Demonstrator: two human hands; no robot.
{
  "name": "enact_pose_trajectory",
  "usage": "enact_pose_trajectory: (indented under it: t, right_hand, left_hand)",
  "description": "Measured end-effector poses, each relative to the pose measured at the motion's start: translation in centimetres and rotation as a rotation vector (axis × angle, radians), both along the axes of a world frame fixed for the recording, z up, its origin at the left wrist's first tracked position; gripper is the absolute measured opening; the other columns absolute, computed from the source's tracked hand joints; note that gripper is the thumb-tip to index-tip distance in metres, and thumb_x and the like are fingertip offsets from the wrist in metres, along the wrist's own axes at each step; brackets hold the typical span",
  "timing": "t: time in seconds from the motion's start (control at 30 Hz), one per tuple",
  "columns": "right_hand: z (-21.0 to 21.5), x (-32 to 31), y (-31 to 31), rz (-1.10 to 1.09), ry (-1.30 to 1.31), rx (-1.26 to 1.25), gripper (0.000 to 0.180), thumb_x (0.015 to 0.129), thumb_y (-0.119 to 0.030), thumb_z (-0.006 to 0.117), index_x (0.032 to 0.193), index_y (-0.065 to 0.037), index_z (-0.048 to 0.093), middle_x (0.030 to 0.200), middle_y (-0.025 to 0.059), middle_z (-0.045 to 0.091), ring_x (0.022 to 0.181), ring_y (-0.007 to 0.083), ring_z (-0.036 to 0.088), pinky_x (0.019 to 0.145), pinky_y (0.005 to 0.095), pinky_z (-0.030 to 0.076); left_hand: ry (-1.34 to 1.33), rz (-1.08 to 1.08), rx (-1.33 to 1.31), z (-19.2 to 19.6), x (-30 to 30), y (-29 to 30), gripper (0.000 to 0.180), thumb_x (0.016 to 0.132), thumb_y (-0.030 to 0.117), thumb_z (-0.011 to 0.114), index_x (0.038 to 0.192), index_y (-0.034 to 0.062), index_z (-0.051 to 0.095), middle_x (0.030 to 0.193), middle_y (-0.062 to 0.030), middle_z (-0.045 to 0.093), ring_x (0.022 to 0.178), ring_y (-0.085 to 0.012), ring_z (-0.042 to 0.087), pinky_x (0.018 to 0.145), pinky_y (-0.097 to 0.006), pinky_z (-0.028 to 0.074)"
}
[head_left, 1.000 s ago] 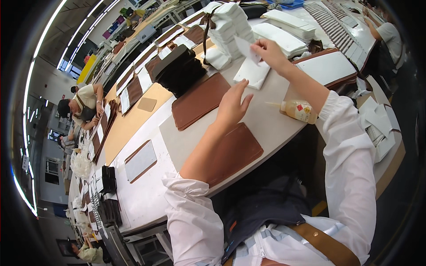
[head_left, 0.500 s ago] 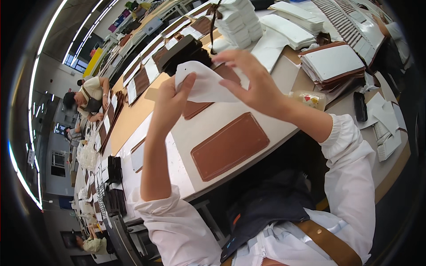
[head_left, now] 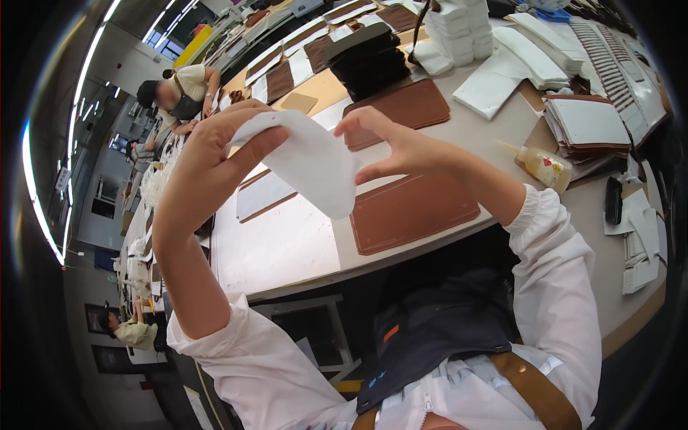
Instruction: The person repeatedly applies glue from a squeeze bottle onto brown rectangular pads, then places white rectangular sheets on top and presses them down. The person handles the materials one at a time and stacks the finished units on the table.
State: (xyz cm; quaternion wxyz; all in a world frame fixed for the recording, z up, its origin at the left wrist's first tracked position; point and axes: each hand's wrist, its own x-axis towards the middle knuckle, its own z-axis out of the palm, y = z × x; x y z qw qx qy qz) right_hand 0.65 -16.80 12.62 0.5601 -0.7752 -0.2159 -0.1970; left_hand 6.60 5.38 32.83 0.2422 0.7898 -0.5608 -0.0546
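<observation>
My left hand (head_left: 222, 154) pinches one end of a thin white sheet (head_left: 312, 161) between thumb and fingers, holding it up above the table. The sheet hangs slanted, with its free end toward the lower right. Close to its right edge is my right hand (head_left: 401, 147), thumb and fingers apart in a C shape with nothing held. Below lies a brown leather panel (head_left: 408, 215) with a line along its border. Farther back another brown leather panel (head_left: 405, 111) lies flat, partly behind my right hand. A white panel with brown edging (head_left: 261, 197) rests left of the sheet.
A stack of dark pieces (head_left: 365, 61) stands at the back, beside piled white pads (head_left: 459, 32). On the right are a squeeze bottle (head_left: 545, 168), stacked brown-and-white panels (head_left: 588, 122) and a black oblong object (head_left: 613, 201). A co-worker (head_left: 179, 93) leans over the table at the far left.
My left hand has moved left and turned, swinging the white sheet from nearly level to a downward slant. My right hand stays open beside it. The whole view has shifted.
</observation>
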Motion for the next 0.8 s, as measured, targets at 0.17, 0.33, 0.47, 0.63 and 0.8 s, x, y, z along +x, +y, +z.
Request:
enact_pose_trajectory:
  t: [0.17,0.33,0.47,0.63,0.8]
  right_hand:
    - [-0.3,-0.7,0.9,0.104,0.233,0.006,0.034,0.085,-0.026,0.080,0.108,-0.005,0.065,0.106,0.0085,0.067,0.110,0.0183,0.059,0.102,0.0359,0.043]
    - [-0.9,-3.5,0.9,0.021,0.355,0.439,0.021,0.090,-0.018,0.075,0.101,-0.002,0.066,0.093,0.0030,0.070,0.089,0.0114,0.065,0.088,0.0278,0.049]
    - [-1.6,-5.8,0.7,-0.060,0.294,0.735,0.018,0.095,-0.019,0.068,0.101,-0.002,0.068,0.092,0.0014,0.069,0.087,0.0081,0.064,0.080,0.0255,0.052]
    - [-2.2,-8.0,-0.1,-0.181,0.274,0.835,0.023,0.101,-0.024,0.060,0.105,-0.003,0.069,0.094,0.0004,0.069,0.085,0.0071,0.064,0.079,0.0269,0.053]
    - [-3.0,-9.4,-0.8,-0.202,0.284,0.936,0.030,0.105,-0.029,0.052,0.107,-0.004,0.069,0.097,0.0001,0.070,0.087,0.0081,0.065,0.079,0.0277,0.053]
  left_hand:
    - [0.052,0.173,-0.042,0.7,1.3,2.3,0.028,0.096,0.024,0.068,0.104,-0.0028,0.070,0.093,-0.0046,0.068,0.078,-0.0094,0.059,0.074,-0.025,0.047]
    - [0.210,0.406,-0.158,-1.6,3.6,5.9,0.034,0.098,0.032,0.067,0.105,-0.0005,0.073,0.081,-0.0011,0.068,0.068,-0.0065,0.060,0.065,-0.021,0.046]
    - [0.344,0.488,-0.166,-5.5,4.1,6.0,0.034,0.099,0.034,0.064,0.105,0.0010,0.073,0.073,-0.0012,0.067,0.061,-0.0059,0.056,0.058,-0.021,0.043]
    - [0.513,0.450,-0.206,-10.6,3.7,5.6,0.036,0.102,0.032,0.060,0.108,-0.0013,0.071,0.073,-0.0051,0.069,0.060,-0.0081,0.059,0.056,-0.023,0.044]
    - [0.605,0.442,-0.201,-13.6,3.5,5.5,0.038,0.101,0.035,0.061,0.106,-0.0009,0.069,0.079,-0.0036,0.070,0.064,-0.0097,0.064,0.060,-0.023,0.048]
